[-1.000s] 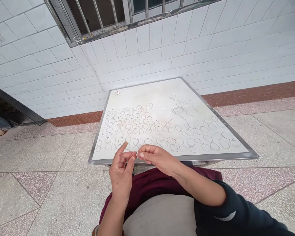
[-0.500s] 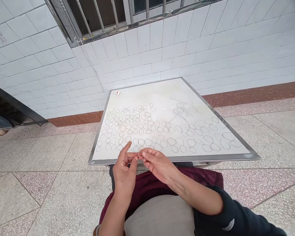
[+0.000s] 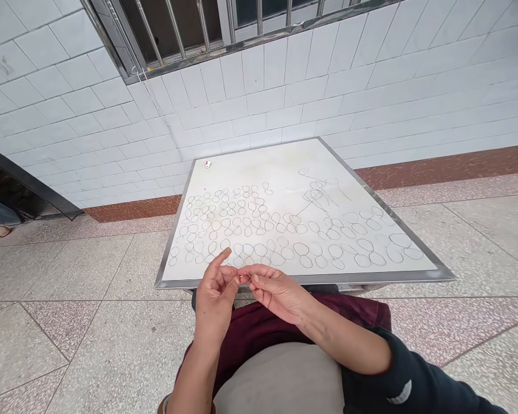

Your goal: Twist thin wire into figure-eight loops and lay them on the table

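My left hand (image 3: pixel 214 299) and my right hand (image 3: pixel 276 292) meet in front of me above the near edge of a white board with a metal frame (image 3: pixel 302 278). Their fingertips pinch a thin strand (image 3: pixel 244 278), too fine to tell whether it is wire or thread. Several rows of thin dark oval loops (image 3: pixel 250 224) cover the board, and line figures (image 3: pixel 319 195) mark its far right part. Neither hand touches the loops. A small red-and-white object (image 3: pixel 208 164) lies near the board's far left corner.
The board rests across my lap, over maroon cloth (image 3: pixel 285 322). Behind it rise a white tiled wall (image 3: pixel 259 98) with brown skirting (image 3: pixel 435 172) and a barred window (image 3: pixel 198 23). Speckled floor tiles (image 3: pixel 112 345) lie below. A small object (image 3: pixel 0 232) sits on the floor at far left.
My fingertips have shifted slightly on the strand, and the hands remain together at the board's near edge. The whole view has drifted a little.
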`<action>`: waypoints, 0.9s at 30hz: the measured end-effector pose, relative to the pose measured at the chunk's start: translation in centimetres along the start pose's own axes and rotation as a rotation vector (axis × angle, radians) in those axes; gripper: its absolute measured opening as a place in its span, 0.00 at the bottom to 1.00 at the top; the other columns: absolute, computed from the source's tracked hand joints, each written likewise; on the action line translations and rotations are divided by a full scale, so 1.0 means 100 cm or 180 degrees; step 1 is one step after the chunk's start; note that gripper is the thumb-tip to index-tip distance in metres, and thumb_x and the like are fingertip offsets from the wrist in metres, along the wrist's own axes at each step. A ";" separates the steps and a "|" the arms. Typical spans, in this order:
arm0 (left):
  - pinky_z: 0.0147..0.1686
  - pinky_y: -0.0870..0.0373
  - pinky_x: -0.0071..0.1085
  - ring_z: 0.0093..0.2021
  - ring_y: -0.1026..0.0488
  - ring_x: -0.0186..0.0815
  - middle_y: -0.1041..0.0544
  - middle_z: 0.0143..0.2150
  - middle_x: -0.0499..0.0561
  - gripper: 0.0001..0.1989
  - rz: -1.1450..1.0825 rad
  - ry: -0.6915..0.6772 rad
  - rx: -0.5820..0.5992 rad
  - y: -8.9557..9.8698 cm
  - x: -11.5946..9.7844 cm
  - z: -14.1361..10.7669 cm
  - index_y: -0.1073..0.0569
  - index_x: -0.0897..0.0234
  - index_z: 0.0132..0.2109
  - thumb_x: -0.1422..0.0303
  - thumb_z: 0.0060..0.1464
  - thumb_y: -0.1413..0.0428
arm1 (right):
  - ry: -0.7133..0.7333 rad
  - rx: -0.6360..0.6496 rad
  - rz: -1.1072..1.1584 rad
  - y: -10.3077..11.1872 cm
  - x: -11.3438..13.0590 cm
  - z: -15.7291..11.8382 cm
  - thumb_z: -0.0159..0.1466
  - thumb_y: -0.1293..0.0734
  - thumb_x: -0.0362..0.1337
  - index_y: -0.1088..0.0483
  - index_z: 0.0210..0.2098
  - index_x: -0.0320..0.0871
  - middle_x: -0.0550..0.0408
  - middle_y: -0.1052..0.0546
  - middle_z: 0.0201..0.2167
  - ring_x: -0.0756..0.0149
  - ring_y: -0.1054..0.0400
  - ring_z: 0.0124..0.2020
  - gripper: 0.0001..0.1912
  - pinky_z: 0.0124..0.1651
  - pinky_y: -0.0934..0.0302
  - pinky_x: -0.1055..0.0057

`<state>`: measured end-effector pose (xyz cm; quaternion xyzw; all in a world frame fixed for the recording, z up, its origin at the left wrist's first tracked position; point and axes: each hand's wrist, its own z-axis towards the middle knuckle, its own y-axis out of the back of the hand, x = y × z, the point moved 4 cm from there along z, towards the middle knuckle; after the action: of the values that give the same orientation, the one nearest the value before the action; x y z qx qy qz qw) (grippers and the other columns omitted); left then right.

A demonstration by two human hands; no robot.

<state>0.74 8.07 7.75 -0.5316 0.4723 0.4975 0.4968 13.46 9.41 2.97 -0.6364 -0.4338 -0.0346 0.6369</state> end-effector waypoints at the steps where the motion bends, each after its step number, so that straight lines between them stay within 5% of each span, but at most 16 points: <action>1: 0.41 0.31 0.30 0.34 0.26 0.31 0.24 0.35 0.48 0.27 0.0041 0.0014 -0.0003 0.000 0.000 0.000 0.31 0.55 0.59 0.69 0.51 0.38 | 0.0051 -0.0068 -0.0059 0.000 -0.001 -0.001 0.54 0.24 0.36 0.20 0.38 0.46 0.55 0.22 0.38 0.77 0.33 0.30 0.10 0.28 0.40 0.82; 6: 0.42 0.31 0.29 0.34 0.27 0.29 0.24 0.35 0.47 0.25 0.0039 0.0020 -0.0013 -0.002 0.000 0.000 0.30 0.57 0.57 0.70 0.51 0.38 | 0.0336 -0.0151 -0.0339 -0.009 0.002 -0.007 0.57 0.25 0.40 0.21 0.38 0.45 0.55 0.25 0.35 0.76 0.38 0.30 0.10 0.21 0.53 0.81; 13: 0.45 0.30 0.31 0.36 0.25 0.32 0.22 0.34 0.47 0.27 -0.0252 0.0072 -0.0063 0.001 0.001 -0.002 0.31 0.57 0.58 0.70 0.50 0.37 | 0.0505 0.0088 -0.0677 -0.010 0.013 -0.008 0.57 0.26 0.41 0.23 0.38 0.47 0.56 0.28 0.36 0.72 0.40 0.34 0.10 0.32 0.48 0.76; 23: 0.46 0.31 0.30 0.35 0.26 0.29 0.22 0.33 0.44 0.26 -0.0581 0.0143 0.0218 -0.003 0.001 -0.007 0.30 0.55 0.57 0.72 0.52 0.38 | 0.0655 0.0764 -0.1361 -0.005 0.019 -0.005 0.52 0.24 0.46 0.27 0.50 0.49 0.52 0.33 0.44 0.62 0.42 0.46 0.27 0.45 0.43 0.68; 27: 0.43 0.30 0.28 0.36 0.25 0.30 0.22 0.33 0.45 0.24 -0.0968 0.0255 0.0309 -0.007 0.000 -0.008 0.29 0.56 0.56 0.72 0.51 0.37 | 0.0891 0.0793 -0.1307 -0.009 0.021 -0.008 0.56 0.31 0.59 0.28 0.50 0.48 0.51 0.33 0.43 0.61 0.41 0.44 0.29 0.41 0.42 0.68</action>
<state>1.54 7.32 7.76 -0.5917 0.4294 0.3716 0.5722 14.63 9.64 5.01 -0.4409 -0.4623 -0.1970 0.7437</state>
